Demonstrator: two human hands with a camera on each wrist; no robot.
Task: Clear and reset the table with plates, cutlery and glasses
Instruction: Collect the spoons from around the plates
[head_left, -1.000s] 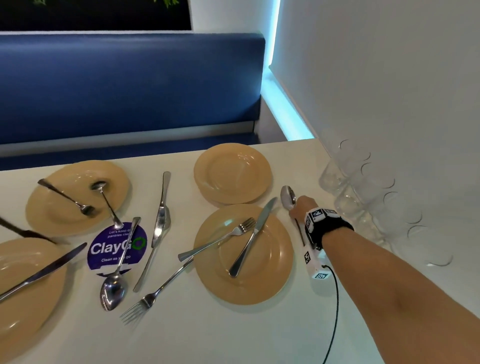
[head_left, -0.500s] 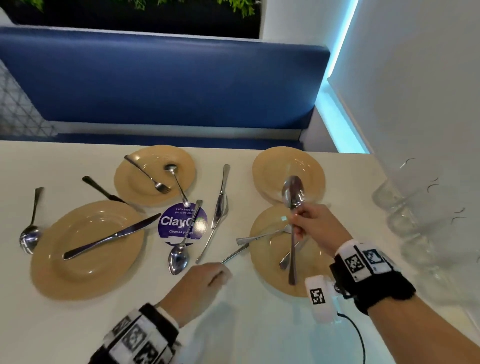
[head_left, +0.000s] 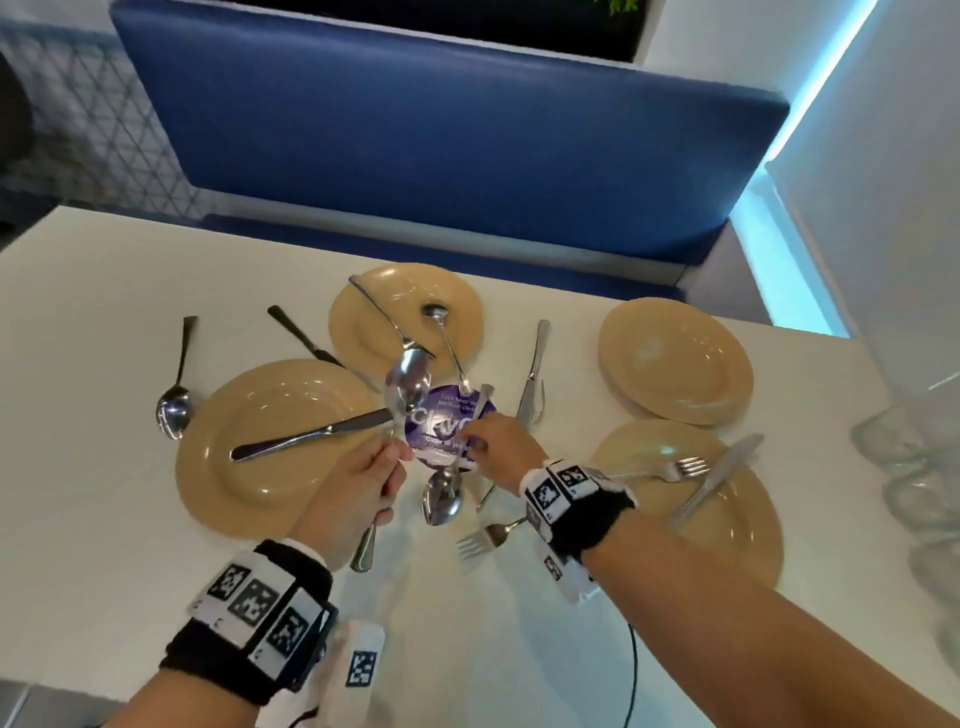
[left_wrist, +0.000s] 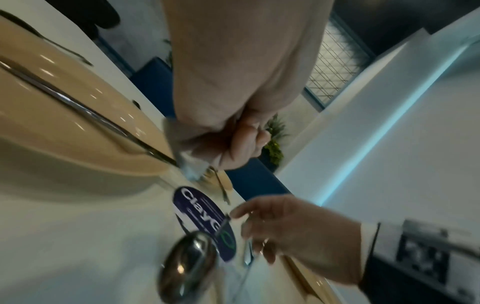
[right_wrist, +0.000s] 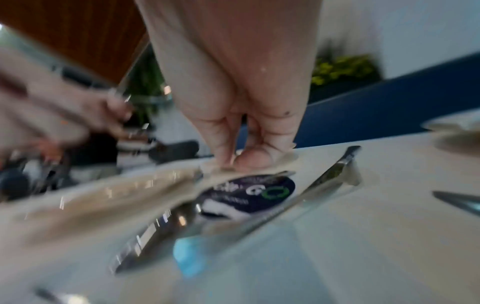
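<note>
Left hand: raised over the near middle of the table, fingers curled round the handle of a spoon, bowl up and tilted toward the far side, handle end poking out below the palm.

Right hand: lowered to the purple round sticker, fingertips drawn together on the handle of a second spoon that lies across the sticker, bowl toward the near edge (grip or mere touch: cannot tell, views blurred).

Plates, four, tan:
- near-left plate, knife lying across it.
- far-middle plate, fork and small spoon resting on it, small spoon's handle reaching out to the sticker.
- far-right plate, bare.
- near-right plate, second fork and second knife on it.

Loose cutlery on the table:
- spoon at far left, just beside the near-left plate.
- dark-handled knife, between the two left plates.
- knife right of the sticker.
- fork near the right wrist, tines toward the near edge.

Glasses: clear, grouped along the right edge against the wall (count unclear).

Blue bench: behind the table's far edge.
</note>
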